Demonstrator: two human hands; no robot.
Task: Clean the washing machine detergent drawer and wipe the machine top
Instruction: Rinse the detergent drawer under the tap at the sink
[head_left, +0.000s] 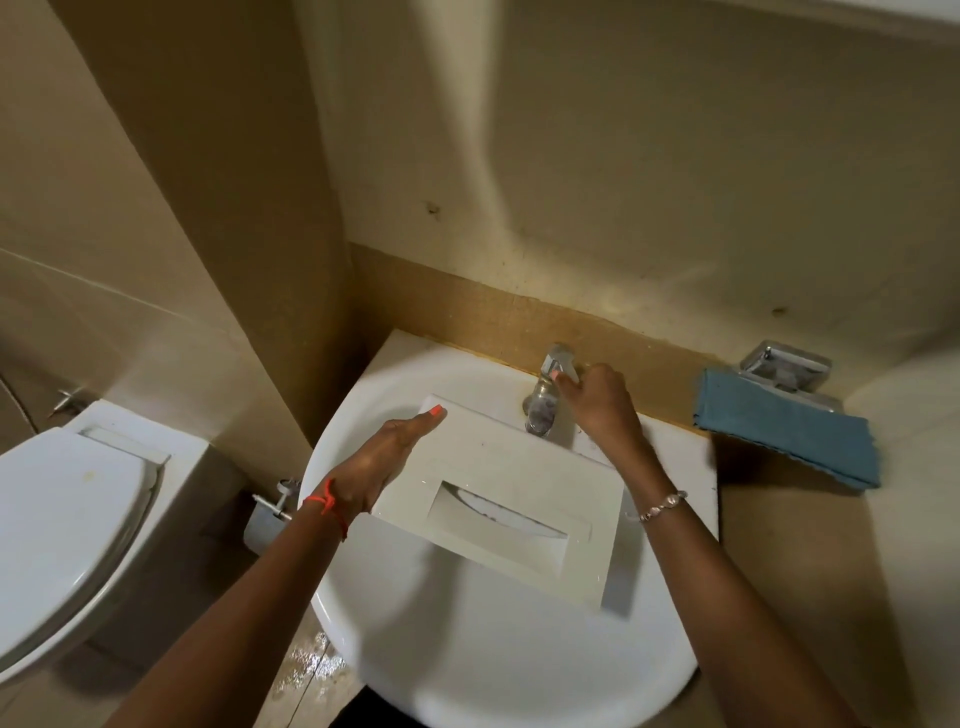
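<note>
The white detergent drawer (519, 467) is held over the white sink (467, 649), its flat front panel with the recessed handle turned up toward me. My left hand (379, 462) grips its left edge, thumb lying along the top face. My right hand (597, 400) reaches over the drawer's far right corner and its fingers hold the handle of the chrome tap (550, 384). The tap's spout sits just above the drawer's far edge. No water stream is plainly visible.
A folded blue cloth (789, 431) lies on a chrome wall holder (784, 369) to the right of the sink. A white toilet (67, 525) with its lid down stands at the left. Wet spots show on the floor (306, 665) below the sink.
</note>
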